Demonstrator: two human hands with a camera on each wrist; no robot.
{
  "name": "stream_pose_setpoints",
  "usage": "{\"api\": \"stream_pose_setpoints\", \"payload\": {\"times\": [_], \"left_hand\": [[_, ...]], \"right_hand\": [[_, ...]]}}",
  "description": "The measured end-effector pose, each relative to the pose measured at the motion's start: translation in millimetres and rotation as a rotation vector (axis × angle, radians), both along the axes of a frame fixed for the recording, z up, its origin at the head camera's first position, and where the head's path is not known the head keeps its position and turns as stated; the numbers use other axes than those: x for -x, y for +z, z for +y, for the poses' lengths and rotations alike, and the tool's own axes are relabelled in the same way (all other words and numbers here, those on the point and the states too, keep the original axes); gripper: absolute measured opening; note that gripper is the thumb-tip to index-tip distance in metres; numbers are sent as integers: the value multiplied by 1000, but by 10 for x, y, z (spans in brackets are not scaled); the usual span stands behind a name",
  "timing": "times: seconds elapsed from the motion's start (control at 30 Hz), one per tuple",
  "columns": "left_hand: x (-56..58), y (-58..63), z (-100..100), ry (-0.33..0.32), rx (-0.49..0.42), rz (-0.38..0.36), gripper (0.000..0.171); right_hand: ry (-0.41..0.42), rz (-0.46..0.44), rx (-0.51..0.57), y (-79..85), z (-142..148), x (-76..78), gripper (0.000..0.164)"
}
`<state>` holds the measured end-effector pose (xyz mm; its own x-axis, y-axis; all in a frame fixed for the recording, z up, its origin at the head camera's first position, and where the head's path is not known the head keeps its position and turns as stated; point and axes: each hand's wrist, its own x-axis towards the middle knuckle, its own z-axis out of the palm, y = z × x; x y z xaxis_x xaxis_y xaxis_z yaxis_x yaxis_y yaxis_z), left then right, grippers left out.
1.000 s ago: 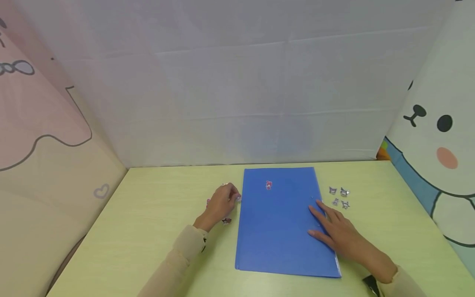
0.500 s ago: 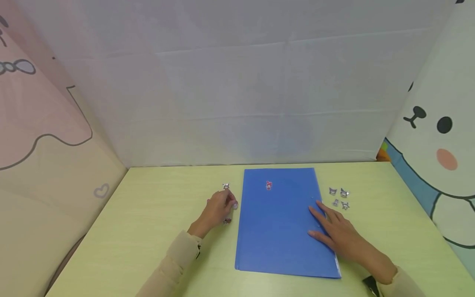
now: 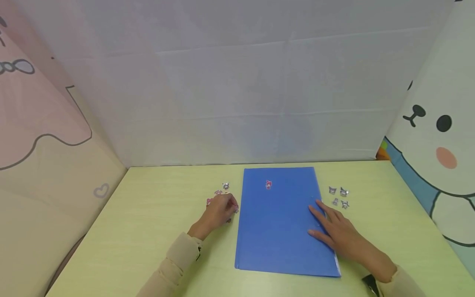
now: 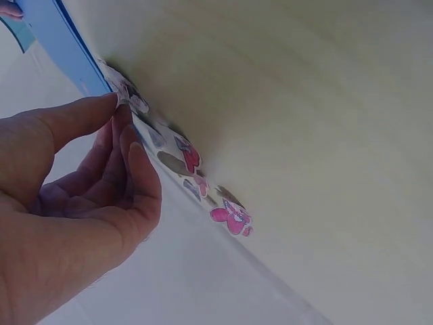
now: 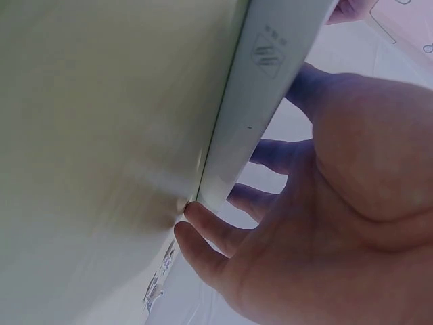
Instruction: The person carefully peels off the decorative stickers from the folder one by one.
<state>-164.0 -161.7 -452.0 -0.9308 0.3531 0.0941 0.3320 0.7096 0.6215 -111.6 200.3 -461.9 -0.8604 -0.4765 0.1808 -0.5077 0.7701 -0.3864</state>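
My left hand [image 3: 217,212] is just left of the blue folder [image 3: 276,235], its thumb and forefinger pinching a small cartoon sticker [image 3: 236,209]. In the left wrist view, part of that sticker is hidden by the fingertips. Around this hand lie several loose stickers, among them a pink one [image 4: 233,218] and a dark-and-white one [image 3: 226,186]. Spread over the folder's right edge, my right hand [image 3: 341,235] rests with its fingers extended. One red-and-pink sticker [image 3: 269,185] is on the upper part of the folder cover.
Several grey-purple stickers [image 3: 344,192] lie to the right of the folder. The pale yellow table [image 3: 156,214] meets a white cloth [image 3: 222,103] at its back edge. Patterned curtains [image 3: 438,156] hang at both sides.
My left hand has drawn slightly left and toward me with the pinched sticker, uncovering loose stickers behind it. My right hand and the folder stay in place.
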Motion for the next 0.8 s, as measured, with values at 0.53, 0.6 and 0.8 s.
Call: {"api": "stream_pose_setpoints", "payload": {"times": [0.53, 0.6, 0.8], "left_hand": [[74, 5, 79, 76, 107, 170, 11], [96, 1, 97, 73, 102, 188, 10], [161, -15, 157, 82, 84, 242, 9]], "right_hand": [[9, 27, 6, 23, 7, 20, 60], [6, 17, 3, 27, 6, 18, 61], [3, 8, -9, 26, 0, 17, 62]]}}
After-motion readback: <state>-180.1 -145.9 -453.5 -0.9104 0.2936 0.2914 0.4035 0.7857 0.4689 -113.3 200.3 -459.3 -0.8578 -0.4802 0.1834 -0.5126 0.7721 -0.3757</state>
